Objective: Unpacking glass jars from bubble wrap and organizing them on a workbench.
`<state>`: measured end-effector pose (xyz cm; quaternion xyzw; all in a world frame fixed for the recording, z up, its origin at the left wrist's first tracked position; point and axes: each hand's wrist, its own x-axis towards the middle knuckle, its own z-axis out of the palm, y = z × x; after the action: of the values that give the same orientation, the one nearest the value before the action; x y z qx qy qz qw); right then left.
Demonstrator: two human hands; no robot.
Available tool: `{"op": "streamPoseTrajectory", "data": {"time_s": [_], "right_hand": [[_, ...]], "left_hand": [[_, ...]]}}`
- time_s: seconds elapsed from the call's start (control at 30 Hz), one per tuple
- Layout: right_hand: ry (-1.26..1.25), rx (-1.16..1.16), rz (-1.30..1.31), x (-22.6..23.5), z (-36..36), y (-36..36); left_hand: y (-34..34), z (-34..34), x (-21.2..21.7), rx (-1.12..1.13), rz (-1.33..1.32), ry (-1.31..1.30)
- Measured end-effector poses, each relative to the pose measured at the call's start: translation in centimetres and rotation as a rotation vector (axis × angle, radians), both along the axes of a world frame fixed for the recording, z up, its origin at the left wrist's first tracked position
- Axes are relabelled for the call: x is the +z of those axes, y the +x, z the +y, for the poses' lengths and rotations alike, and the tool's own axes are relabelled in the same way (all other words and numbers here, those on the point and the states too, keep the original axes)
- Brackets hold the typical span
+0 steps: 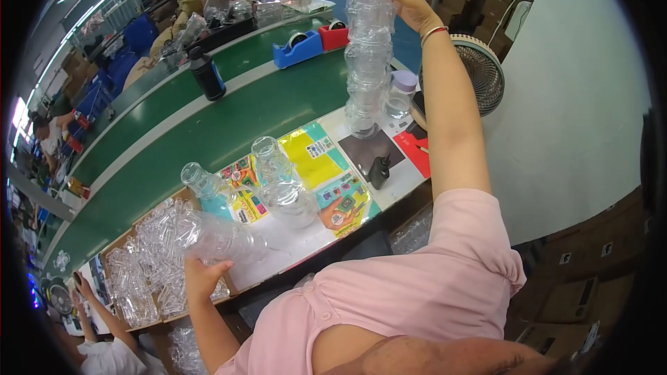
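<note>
My right hand is raised at the upper right, its fingers curled on the upper part of a tall column of nested clear plastic containers. The foot of the column rests on the table. Low on the left, my left hand grips a clear plastic container lying on its side, thumb showing and the other fingers mostly hidden. Just beyond it stand two clear, bottle-shaped plastic pieces, one at the left and a taller one nearer the middle.
Left of the table, a cardboard box holds many small clear parts. Printed sheets cover the tabletop, with a small black object on them. A lidded jar, fan, tape dispensers and black bottle stand around. A co-worker sits lower left.
</note>
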<state>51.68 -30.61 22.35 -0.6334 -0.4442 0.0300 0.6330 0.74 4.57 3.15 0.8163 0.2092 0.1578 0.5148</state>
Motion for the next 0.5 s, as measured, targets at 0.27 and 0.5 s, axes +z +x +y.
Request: {"op": "streamPoseTrajectory", "data": {"time_s": [0.27,0.5], "right_hand": [[-0.02,-0.211,-0.132,-0.1,-1.1,-0.8],[-0.026,-0.166,-0.158,0.8,-2.0,-4.2]], "left_hand": [[0.1,0.1,0.1,-0.064,-0.118,-0.09],[0.4,-0.5,-0.2,-0.01,-0.136,0.019]]}}
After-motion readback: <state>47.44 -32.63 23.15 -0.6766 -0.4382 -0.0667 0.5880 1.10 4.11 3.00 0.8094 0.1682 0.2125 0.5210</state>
